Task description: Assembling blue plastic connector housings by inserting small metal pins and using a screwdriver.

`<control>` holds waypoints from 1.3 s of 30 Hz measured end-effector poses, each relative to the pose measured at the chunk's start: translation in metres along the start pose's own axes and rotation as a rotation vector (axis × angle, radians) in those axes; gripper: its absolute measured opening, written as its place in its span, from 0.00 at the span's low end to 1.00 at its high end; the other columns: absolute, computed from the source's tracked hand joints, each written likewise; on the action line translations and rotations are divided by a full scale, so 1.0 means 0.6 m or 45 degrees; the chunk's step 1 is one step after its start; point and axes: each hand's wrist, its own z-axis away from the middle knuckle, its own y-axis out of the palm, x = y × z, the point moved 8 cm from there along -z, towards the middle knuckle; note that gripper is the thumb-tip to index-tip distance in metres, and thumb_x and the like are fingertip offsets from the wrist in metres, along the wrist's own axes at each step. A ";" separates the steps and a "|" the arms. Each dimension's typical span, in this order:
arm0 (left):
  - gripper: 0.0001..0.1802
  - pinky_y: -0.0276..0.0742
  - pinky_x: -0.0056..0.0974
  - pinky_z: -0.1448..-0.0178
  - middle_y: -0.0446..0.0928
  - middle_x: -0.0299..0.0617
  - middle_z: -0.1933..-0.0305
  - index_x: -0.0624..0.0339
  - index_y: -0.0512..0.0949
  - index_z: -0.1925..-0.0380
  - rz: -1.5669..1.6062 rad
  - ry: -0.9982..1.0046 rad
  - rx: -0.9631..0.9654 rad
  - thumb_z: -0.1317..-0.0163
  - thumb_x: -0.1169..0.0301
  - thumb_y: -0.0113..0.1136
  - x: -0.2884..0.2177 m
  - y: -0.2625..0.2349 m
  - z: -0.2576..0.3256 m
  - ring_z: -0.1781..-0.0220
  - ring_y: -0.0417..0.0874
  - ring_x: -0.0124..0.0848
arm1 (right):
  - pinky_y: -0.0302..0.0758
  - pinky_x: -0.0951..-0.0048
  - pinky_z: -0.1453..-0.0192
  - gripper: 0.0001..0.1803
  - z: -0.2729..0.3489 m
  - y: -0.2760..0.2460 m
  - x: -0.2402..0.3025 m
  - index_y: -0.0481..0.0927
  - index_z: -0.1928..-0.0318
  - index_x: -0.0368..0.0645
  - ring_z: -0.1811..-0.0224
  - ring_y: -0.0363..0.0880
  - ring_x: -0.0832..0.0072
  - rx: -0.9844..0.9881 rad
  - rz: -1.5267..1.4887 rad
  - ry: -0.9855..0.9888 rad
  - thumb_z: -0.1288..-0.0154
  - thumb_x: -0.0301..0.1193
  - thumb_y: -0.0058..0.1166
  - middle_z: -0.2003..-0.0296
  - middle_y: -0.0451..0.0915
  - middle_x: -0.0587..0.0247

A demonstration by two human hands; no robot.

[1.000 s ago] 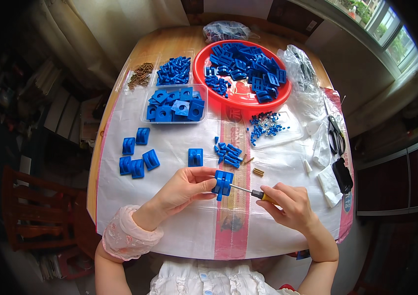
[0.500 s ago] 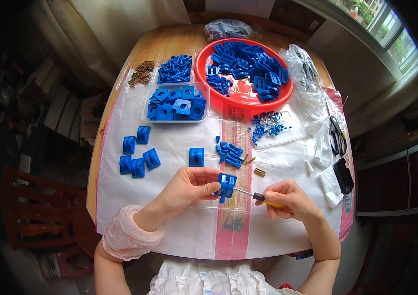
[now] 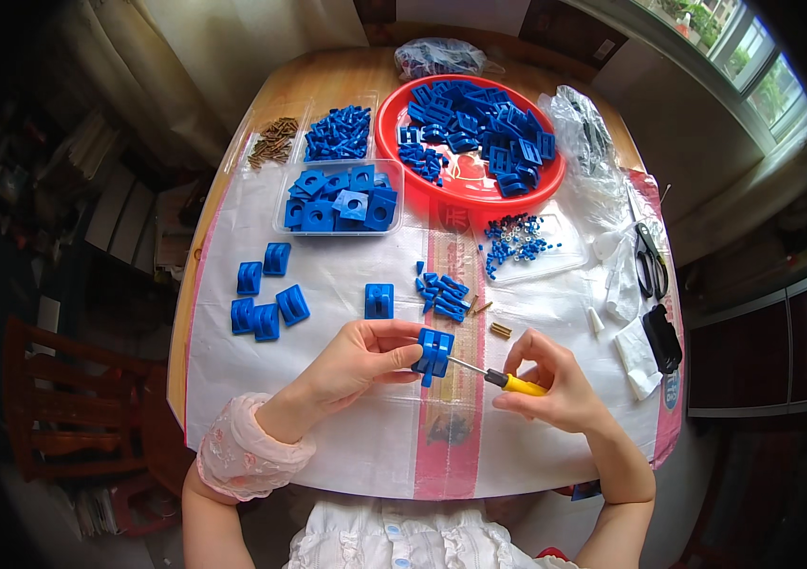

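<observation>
Between thumb and fingers, my left hand (image 3: 365,360) grips a blue plastic block (image 3: 435,351) with raised curved ridges, and a small blue piece sticks out of its lower edge. In my right hand (image 3: 555,384) is a screwdriver (image 3: 522,385) with a yellow and black handle. Its metal shaft points left and its tip meets the block's right side. My right index finger is raised off the handle, with the thumb below it. A similar blue block (image 3: 379,302) lies on the cloth just beyond my left hand. Small blue pegs (image 3: 443,296) and brass pins (image 3: 500,330) lie past the held block.
Several finished-looking blue blocks (image 3: 267,322) lie at left. Behind stand a clear box of square blue plates (image 3: 337,216), blue pegs (image 3: 339,131), brass screws (image 3: 273,142) and a red basin (image 3: 389,166) of blue parts. Scissors (image 3: 652,261) and a black case (image 3: 662,339) lie at right.
My right index finger has lifted and the fingers have loosened around the yellow handle. The held block and the screwdriver have shifted slightly away from me.
</observation>
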 end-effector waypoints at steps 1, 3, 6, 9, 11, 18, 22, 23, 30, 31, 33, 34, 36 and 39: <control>0.17 0.89 0.33 0.48 0.87 0.43 0.51 0.64 0.83 0.44 0.006 -0.014 -0.004 0.31 0.72 0.68 0.001 0.000 0.000 0.50 0.89 0.29 | 0.77 0.77 0.76 0.13 -0.001 0.002 0.022 0.78 0.62 0.38 0.75 0.82 0.81 0.017 0.354 -0.310 0.41 0.21 0.73 0.69 0.78 0.66; 0.17 0.89 0.33 0.47 0.87 0.42 0.51 0.63 0.83 0.44 0.009 -0.018 -0.010 0.30 0.71 0.68 -0.001 -0.001 0.000 0.50 0.89 0.28 | 0.76 0.76 0.76 0.14 0.016 0.011 0.047 0.79 0.61 0.38 0.76 0.81 0.78 -0.088 0.741 -0.571 0.42 0.23 0.74 0.71 0.77 0.65; 0.17 0.89 0.32 0.47 0.88 0.42 0.50 0.63 0.82 0.43 -0.001 -0.019 -0.017 0.29 0.70 0.67 -0.003 -0.001 0.000 0.50 0.89 0.28 | 0.72 0.73 0.78 0.17 0.041 0.030 0.071 0.81 0.58 0.34 0.78 0.79 0.74 -0.211 1.285 -0.911 0.43 0.27 0.75 0.72 0.76 0.63; 0.18 0.89 0.32 0.47 0.88 0.42 0.50 0.63 0.82 0.42 -0.021 -0.003 -0.024 0.29 0.70 0.67 -0.001 -0.003 0.000 0.50 0.89 0.28 | 0.70 0.71 0.80 0.18 0.050 0.040 0.078 0.81 0.57 0.31 0.78 0.78 0.73 -0.244 1.428 -0.992 0.42 0.28 0.74 0.72 0.77 0.62; 0.18 0.89 0.32 0.47 0.88 0.42 0.50 0.64 0.82 0.42 -0.040 0.007 -0.027 0.29 0.70 0.67 -0.001 -0.002 0.001 0.50 0.89 0.28 | 0.70 0.70 0.80 0.18 0.050 0.044 0.070 0.81 0.56 0.29 0.78 0.79 0.72 -0.213 1.383 -0.971 0.41 0.27 0.73 0.72 0.77 0.62; 0.17 0.89 0.33 0.47 0.88 0.43 0.50 0.64 0.83 0.43 -0.111 0.056 -0.025 0.29 0.71 0.67 -0.003 0.002 0.003 0.50 0.89 0.28 | 0.72 0.70 0.79 0.16 0.039 0.028 0.058 0.80 0.57 0.32 0.79 0.80 0.70 -0.137 1.120 -0.788 0.41 0.25 0.73 0.73 0.77 0.61; 0.17 0.89 0.33 0.46 0.88 0.43 0.50 0.64 0.83 0.43 -0.181 0.084 -0.049 0.29 0.71 0.67 -0.007 0.004 0.003 0.50 0.89 0.28 | 0.71 0.73 0.78 0.16 0.032 0.020 0.047 0.81 0.58 0.34 0.80 0.79 0.72 -0.149 0.933 -0.717 0.43 0.23 0.75 0.75 0.77 0.61; 0.17 0.89 0.33 0.46 0.88 0.43 0.50 0.64 0.83 0.42 -0.188 0.083 -0.049 0.29 0.72 0.67 -0.008 0.004 0.004 0.50 0.89 0.28 | 0.70 0.74 0.78 0.16 0.030 0.019 0.048 0.82 0.58 0.34 0.80 0.79 0.73 -0.157 0.892 -0.718 0.44 0.22 0.76 0.76 0.78 0.61; 0.17 0.89 0.32 0.47 0.88 0.44 0.51 0.65 0.83 0.43 -0.197 0.075 -0.063 0.30 0.73 0.67 -0.009 0.003 0.005 0.51 0.90 0.29 | 0.71 0.73 0.76 0.15 0.023 0.012 0.041 0.83 0.60 0.35 0.79 0.79 0.71 -0.163 0.755 -0.596 0.45 0.23 0.76 0.76 0.79 0.60; 0.17 0.89 0.32 0.47 0.88 0.44 0.51 0.66 0.83 0.43 -0.193 0.073 -0.065 0.30 0.74 0.67 -0.009 0.004 0.005 0.51 0.90 0.29 | 0.71 0.73 0.76 0.15 0.023 0.011 0.041 0.83 0.60 0.35 0.79 0.79 0.71 -0.165 0.751 -0.594 0.45 0.23 0.76 0.76 0.79 0.59; 0.18 0.89 0.33 0.47 0.88 0.43 0.51 0.65 0.83 0.43 -0.196 0.086 -0.058 0.30 0.72 0.68 -0.008 0.003 0.005 0.51 0.90 0.28 | 0.74 0.72 0.75 0.14 0.021 0.012 0.040 0.82 0.60 0.34 0.78 0.81 0.69 -0.141 0.749 -0.582 0.44 0.22 0.75 0.74 0.80 0.58; 0.18 0.89 0.33 0.48 0.88 0.42 0.50 0.65 0.83 0.43 -0.197 0.093 -0.054 0.30 0.71 0.68 -0.008 0.003 0.005 0.51 0.89 0.27 | 0.76 0.71 0.74 0.14 0.020 0.012 0.042 0.81 0.60 0.33 0.76 0.84 0.67 -0.115 0.753 -0.570 0.43 0.22 0.74 0.73 0.82 0.56; 0.18 0.89 0.33 0.48 0.88 0.42 0.50 0.65 0.83 0.43 -0.205 0.096 -0.057 0.30 0.72 0.68 -0.008 0.003 0.005 0.51 0.89 0.28 | 0.79 0.70 0.72 0.14 0.019 0.012 0.041 0.81 0.60 0.32 0.74 0.86 0.65 -0.090 0.751 -0.540 0.42 0.22 0.74 0.72 0.83 0.55; 0.18 0.89 0.33 0.48 0.88 0.42 0.50 0.65 0.83 0.43 -0.213 0.098 -0.065 0.30 0.72 0.68 -0.007 0.002 0.006 0.51 0.89 0.28 | 0.79 0.69 0.71 0.13 0.018 0.011 0.037 0.81 0.61 0.33 0.73 0.86 0.65 -0.088 0.729 -0.493 0.42 0.23 0.74 0.72 0.83 0.54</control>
